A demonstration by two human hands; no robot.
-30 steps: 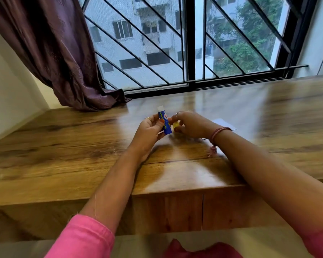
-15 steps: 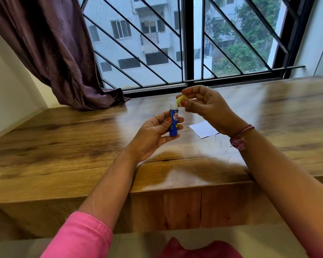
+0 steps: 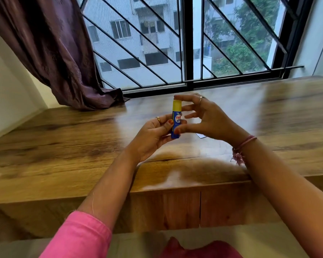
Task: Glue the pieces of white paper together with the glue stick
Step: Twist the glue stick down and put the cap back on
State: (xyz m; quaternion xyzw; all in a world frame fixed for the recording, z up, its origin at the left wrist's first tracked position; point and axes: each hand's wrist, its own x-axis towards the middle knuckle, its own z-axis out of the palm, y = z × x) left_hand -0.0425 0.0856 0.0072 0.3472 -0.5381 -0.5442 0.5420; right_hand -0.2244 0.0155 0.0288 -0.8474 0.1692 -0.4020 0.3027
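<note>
The glue stick [image 3: 175, 122] is blue, stands upright in the air and carries its yellow cap [image 3: 177, 105]. My left hand [image 3: 151, 135] grips its blue body from the left. My right hand [image 3: 210, 121] reaches in from the right, index fingertip on top of the cap and thumb against the lower body. Only one corner of the white paper [image 3: 202, 136] shows on the wooden table [image 3: 63, 146]; my right hand hides the rest of it.
A purple curtain [image 3: 54, 53] hangs at the back left, its hem lying on the table. A window with a black metal grille [image 3: 175, 43] runs along the table's far edge. White walls close both sides.
The hands rose from the table with the open stick. Half a second ago my right hand held the yellow cap above it; now the cap sits on the stick. The paper is now mostly hidden.
</note>
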